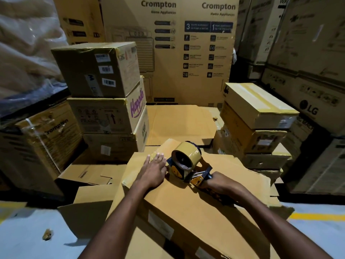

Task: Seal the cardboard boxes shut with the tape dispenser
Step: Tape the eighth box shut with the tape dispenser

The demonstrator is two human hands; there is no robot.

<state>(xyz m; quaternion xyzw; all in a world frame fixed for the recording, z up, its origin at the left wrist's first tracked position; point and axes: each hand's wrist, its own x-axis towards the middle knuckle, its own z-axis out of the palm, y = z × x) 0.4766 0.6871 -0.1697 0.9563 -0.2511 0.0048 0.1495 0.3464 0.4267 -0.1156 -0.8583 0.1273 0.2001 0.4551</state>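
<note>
On the near box (186,200): your left hand (153,171) lies flat, fingers spread; your right hand (218,184) is clamped round the tape dispenser (186,161) handle. Press the flap down and pull straight nearward.

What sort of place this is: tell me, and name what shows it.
Most likely a warehouse or stockroom: a big Crompton carton and an LG carton behind, smaller taped boxes stacked at the left, a painted yellow floor line.

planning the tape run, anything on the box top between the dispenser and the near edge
Nothing visible: bare cardboard on the box top this side of the tape dispenser. The left hand lies flat beside it, off that line.
</note>
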